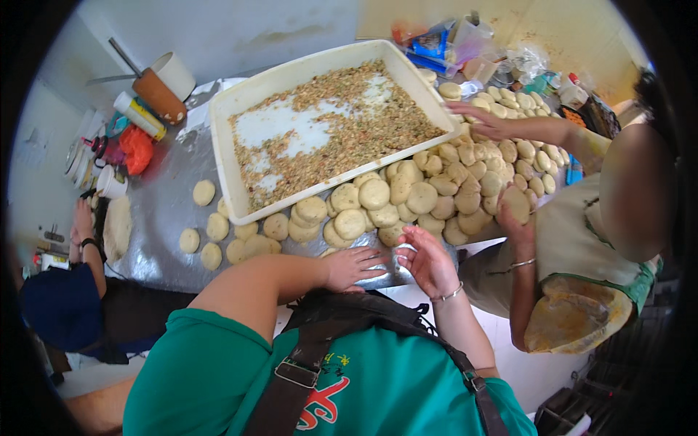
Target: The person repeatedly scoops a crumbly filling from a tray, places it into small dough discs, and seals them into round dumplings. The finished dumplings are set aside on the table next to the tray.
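Observation:
My left hand [355, 268] lies palm down at the near edge of the metal table [158, 234], its fingers spread and pointing right. Nothing shows in its grasp. Just right of it, my right hand [428, 261] is raised with loosely bent, parted fingers and an empty palm. Beyond both hands is a heap of round, flattened dough pieces [374, 194], several stacked on one another. Behind the heap stands a large white plastic tray [220, 158]. A crumbly chopped filling [349, 133] partly covers its bottom.
At right, a co-worker's hand holds a dough disc [515, 204]; their other hand [491, 122] reaches by the tray. Another person's hands [82, 218] are near a dough strip [117, 229]. A wooden roller [158, 97] and red bag [136, 148] stand back left.

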Demonstrator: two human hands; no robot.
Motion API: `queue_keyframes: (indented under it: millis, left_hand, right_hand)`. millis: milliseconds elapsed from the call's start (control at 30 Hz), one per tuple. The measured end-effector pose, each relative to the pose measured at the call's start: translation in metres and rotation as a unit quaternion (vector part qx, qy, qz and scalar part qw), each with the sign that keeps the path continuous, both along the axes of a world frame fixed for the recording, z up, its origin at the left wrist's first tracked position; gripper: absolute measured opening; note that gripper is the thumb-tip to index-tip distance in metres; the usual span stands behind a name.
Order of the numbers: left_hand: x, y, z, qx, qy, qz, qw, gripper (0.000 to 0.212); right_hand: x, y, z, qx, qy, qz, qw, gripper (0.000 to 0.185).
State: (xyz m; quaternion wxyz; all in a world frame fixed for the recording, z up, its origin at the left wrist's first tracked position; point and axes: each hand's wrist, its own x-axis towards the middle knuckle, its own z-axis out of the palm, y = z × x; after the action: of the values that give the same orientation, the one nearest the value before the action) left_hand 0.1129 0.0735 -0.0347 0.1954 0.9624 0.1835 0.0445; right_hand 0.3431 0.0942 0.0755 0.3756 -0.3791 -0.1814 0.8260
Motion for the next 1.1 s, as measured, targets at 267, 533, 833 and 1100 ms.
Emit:
queue_keyframes:
  millis: [267, 533, 833, 1100]
  left_hand:
    - [-0.003, 0.001, -0.004, 0.010, -0.045, -0.008, 0.999, 0.061]
    - [-0.028, -0.064, 0.031, -0.062, -0.039, 0.540, 0.839, 0.036]
    - [-0.012, -0.055, 0.065, -0.305, -0.045, 0.621, 0.720, 0.030]
    - [0.020, -0.016, 0.177, -0.198, -0.216, 0.343, 0.892, 0.027]
  right_hand:
    - [0.007, -0.006, 0.006, -0.040, 0.024, 0.028, 0.999, 0.022]
    - [0.034, -0.016, -0.004, -0.072, -0.009, 0.025, 0.997, 0.022]
    - [0.019, -0.002, -0.021, -0.080, 0.095, 0.066, 0.990, 0.023]
    - [-0.026, 0.016, -0.017, -0.137, 0.168, 0.134, 0.967, 0.064]
